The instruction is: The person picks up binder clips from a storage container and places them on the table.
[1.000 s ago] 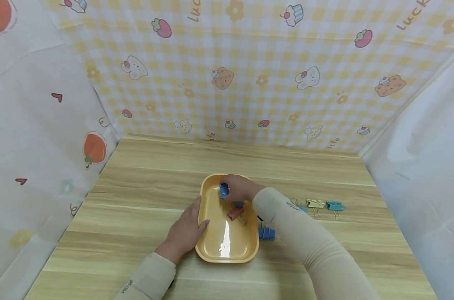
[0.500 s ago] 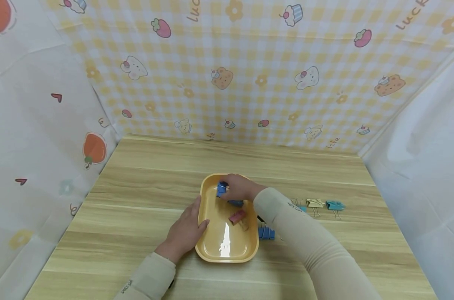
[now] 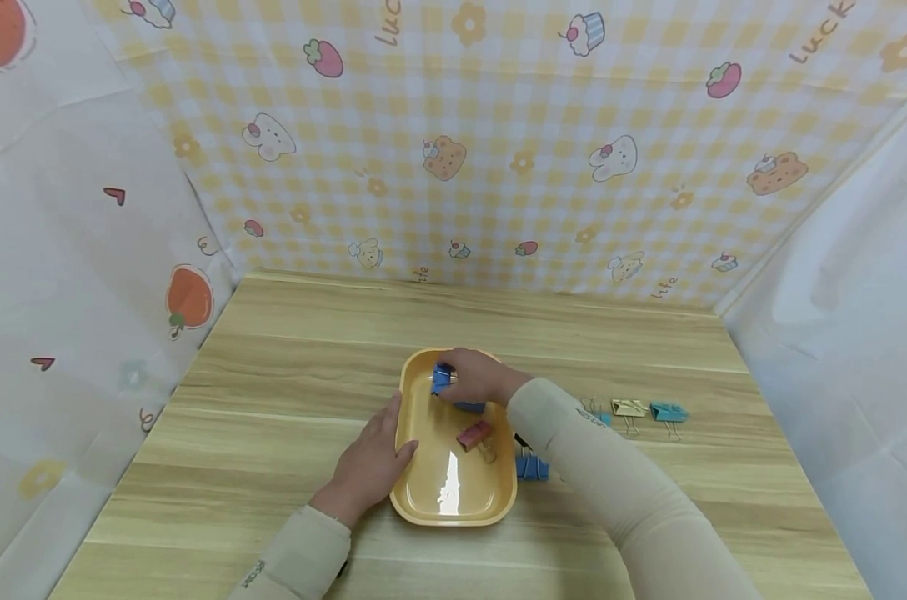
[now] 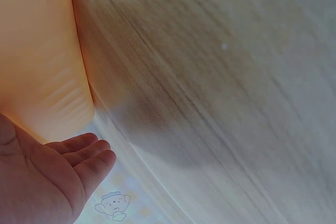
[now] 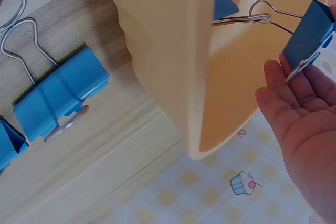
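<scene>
A yellow plastic tray (image 3: 423,458) stands on the table in the head view. My left hand (image 3: 369,454) steadies its left wall, the thumb over the rim and the fingers extended along the outside. Inside the tray, near its far end, my right hand (image 3: 478,375) pinches a blue binder clip (image 3: 442,379). The right wrist view shows this blue binder clip (image 5: 308,32) at the fingertips, its wire handles spread to either side. Partly under my right hand lies another blue binder clip (image 3: 470,407). Nearer in the tray is a red binder clip (image 3: 474,434).
Right of the tray, a blue binder clip (image 3: 532,467) lies close to its wall, partly beside my right sleeve. Farther right are a pale yellow clip (image 3: 629,407), a teal clip (image 3: 669,412) and another teal clip (image 3: 598,417) partly behind the sleeve. A patterned cloth (image 3: 453,167) hangs behind.
The blue binder clip in my right hand has turned and shifted slightly left. The red clip has moved slightly right, and more of the other blue clip shows. My left hand stays put.
</scene>
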{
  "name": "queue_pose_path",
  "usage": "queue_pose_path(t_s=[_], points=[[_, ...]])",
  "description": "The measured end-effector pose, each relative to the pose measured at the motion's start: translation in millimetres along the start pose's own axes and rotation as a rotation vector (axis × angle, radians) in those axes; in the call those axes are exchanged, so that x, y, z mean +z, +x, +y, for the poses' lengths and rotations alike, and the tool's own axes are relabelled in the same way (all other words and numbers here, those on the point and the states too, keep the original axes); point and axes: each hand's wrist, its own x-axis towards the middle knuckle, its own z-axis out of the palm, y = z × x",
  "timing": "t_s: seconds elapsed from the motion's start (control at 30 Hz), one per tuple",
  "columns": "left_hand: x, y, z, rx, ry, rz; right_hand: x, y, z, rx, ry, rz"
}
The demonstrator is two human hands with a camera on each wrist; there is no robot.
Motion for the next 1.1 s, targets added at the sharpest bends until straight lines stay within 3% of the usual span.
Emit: queue_pose_path(t_s=[0.87, 1.1], points=[[3.0, -0.1, -2.5, 0.018, 0.01, -0.005, -12, -24.7, -1, -0.063, 0.031, 0.138], [1.8, 0.5, -2.4, 0.024, 0.005, 0.009, -20, -32.7, -1, -0.065, -0.002, 0.187]])
